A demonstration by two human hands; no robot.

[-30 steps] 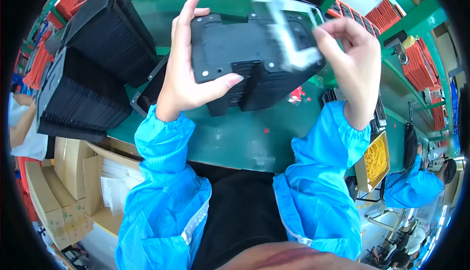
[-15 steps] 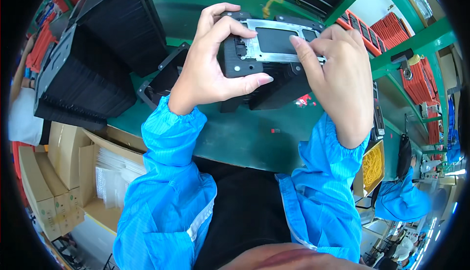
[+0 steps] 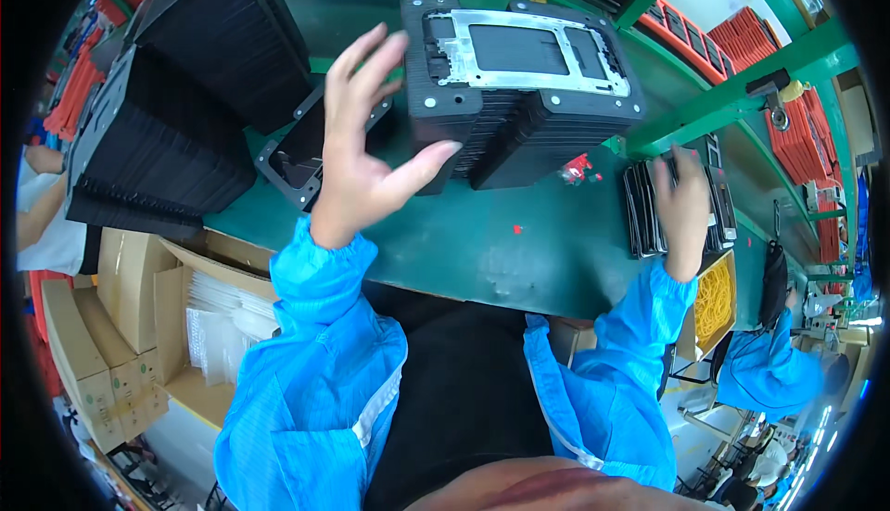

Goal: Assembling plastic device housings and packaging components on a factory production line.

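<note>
The left hand (image 3: 363,140) has its fingers and thumb spread apart just beside the black stack (image 3: 556,145), though whether it touches is hard to make out, and the silver frame (image 3: 519,80) lies on top of that stack. The right hand (image 3: 684,210), blurred, hides part of a row of dark panels (image 3: 640,212), and I can't say whether it grips one. Green tabletop (image 3: 445,247) runs from the stack to its front edge, while tall black piles (image 3: 158,154) stand on the left, the rear one cut off above
</note>
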